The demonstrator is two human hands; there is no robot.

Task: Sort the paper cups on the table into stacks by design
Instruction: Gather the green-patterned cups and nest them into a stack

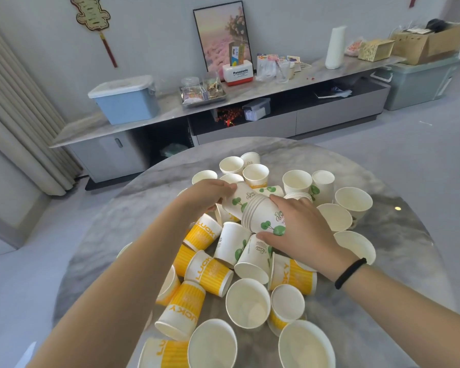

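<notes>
Many paper cups lie jumbled on a round grey marble table (112,235). Some are white with green leaves, others are yellow cups (213,274) printed LUCKY. My right hand (300,232) grips a stack of several green-leaf cups (266,216), held on its side with the rims facing left. My left hand (210,195) holds a single green-leaf cup (239,196) by its base. Its open end sits against the rims of the stack, above the pile. Yellow cups cluster at the lower left, and upright white cups (353,200) stand at the right.
Beyond the table runs a long low cabinet (250,102) holding a blue storage box (125,102), a tray with jars, a Panasonic box, a white vase and cardboard boxes. A framed picture leans on the wall. Grey floor surrounds the table, and curtains hang at the left.
</notes>
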